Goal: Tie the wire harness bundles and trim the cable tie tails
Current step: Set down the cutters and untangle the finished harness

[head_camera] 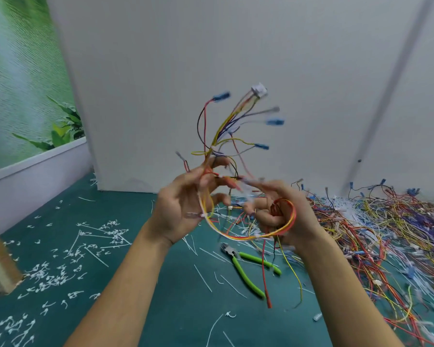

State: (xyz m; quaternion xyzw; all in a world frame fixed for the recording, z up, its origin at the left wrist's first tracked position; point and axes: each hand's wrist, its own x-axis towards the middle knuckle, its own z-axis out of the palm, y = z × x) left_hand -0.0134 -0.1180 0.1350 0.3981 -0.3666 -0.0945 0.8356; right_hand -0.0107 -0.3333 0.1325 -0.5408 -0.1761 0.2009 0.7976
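Harness (226, 146) multicolored, blue terminals fanned upward, looped between both hands.

The wire harness (226, 136) is sheathed in smooth coloured plastic, and its connector (259, 90) is moulded in white plastic. Glossy green plastic grips and dull metal jaws are seen on the side cutters (246, 278). A matt green mat (161, 309) is laid beneath.

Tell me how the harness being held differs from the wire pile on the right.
The harness is held in the air by the left hand and right hand; the wire pile lies on the green mat. The harness fans upward, white connector on top; the wire pile sprawls flat and tangled. Both have multicoloured wires with blue terminals.
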